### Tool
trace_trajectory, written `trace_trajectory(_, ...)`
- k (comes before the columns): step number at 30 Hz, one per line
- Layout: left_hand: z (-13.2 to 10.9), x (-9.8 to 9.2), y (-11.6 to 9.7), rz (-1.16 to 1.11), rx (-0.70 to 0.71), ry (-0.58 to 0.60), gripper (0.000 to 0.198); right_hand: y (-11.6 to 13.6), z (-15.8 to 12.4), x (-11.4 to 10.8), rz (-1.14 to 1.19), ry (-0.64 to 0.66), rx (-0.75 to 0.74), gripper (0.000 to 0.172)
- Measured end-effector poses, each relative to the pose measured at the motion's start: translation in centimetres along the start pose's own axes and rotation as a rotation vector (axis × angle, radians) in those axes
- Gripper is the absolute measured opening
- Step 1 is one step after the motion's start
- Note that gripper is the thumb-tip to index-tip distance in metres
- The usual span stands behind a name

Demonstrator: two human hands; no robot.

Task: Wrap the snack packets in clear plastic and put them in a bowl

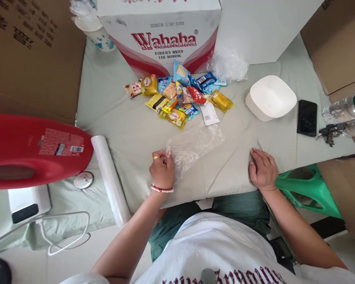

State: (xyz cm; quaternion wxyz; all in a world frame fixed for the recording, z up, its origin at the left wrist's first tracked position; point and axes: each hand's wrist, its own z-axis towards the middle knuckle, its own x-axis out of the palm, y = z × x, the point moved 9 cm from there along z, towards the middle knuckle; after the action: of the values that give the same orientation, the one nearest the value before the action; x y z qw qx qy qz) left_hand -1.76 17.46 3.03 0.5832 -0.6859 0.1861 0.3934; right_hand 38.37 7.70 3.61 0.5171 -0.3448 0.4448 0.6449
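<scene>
Left hand (162, 169), clear plastic (197, 144), gripped part hidden

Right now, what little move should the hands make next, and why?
Perhaps the right hand should take the loose end of the clear, crinkled piece of plastic: the left hand pinches only one end, while the right rests, seemingly empty, on the pale green cloth.
</scene>
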Motion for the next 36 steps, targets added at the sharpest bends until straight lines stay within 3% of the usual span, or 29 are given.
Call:
trace_trajectory(5, 0.2, -0.1, 0.3, 0.013, -0.044, -0.028, 0.017, 0.2, 1.7, -1.4, 0.084, 0.015, 0.021, 0.034)
trace_trajectory(9, 0.4, 0.5, 0.3, 0.068, -0.033, 0.004, 0.017, 1.6, 7.5, -2.5, 0.235, -0.072, 0.041, 0.026)
trace_trajectory(11, 0.5, 0.7, 0.2, 0.093, -0.022, 0.011, 0.017, 3.1, 11.2, -0.6, 0.29, -0.028, 0.081, 0.031)
trace_trajectory(14, 0.5, 0.8, 0.3, 0.114, -0.027, 0.012, 0.017, 6.0, 15.4, 4.4, 0.32, 0.158, 0.111, 0.052)
trace_trajectory(15, 0.5, 0.8, 0.4, 0.112, -0.035, 0.014, 0.017, 6.9, 16.3, 6.0, 0.32, 0.224, 0.105, 0.054)
trace_trajectory(17, 0.5, 0.9, 0.7, 0.077, -0.042, 0.016, 0.019, 8.2, 17.0, 8.3, 0.345, 0.34, 0.088, 0.042)
trace_trajectory(20, 0.5, 0.8, 0.8, -0.033, -0.002, 0.015, 0.02, 8.4, 16.9, 8.2, 0.489, 0.351, 0.082, 0.021)
trace_trajectory(24, 0.6, 0.5, 0.5, -0.106, 0.07, 0.038, 0.029, 6.0, 15.2, 4.9, 0.74, 0.199, 0.162, 0.021)
trace_trajectory(29, 0.5, 1.0, 0.3, -0.201, 0.106, 0.118, 0.024, 2.7, 10.3, 2.8, 0.909, 0.122, 0.301, 0.022)
trace_trajectory(32, 0.2, 1.5, 0.6, -0.382, 0.107, 0.242, 0.025, 1.2, 7.8, 2.8, 1.052, 0.103, 0.42, 0.021)
trace_trajectory(36, -0.6, 2.1, 1.0, -0.629, 0.12, 0.502, 0.044, 0.0, 6.9, 1.9, 1.18, 0.06, 0.473, 0.015)
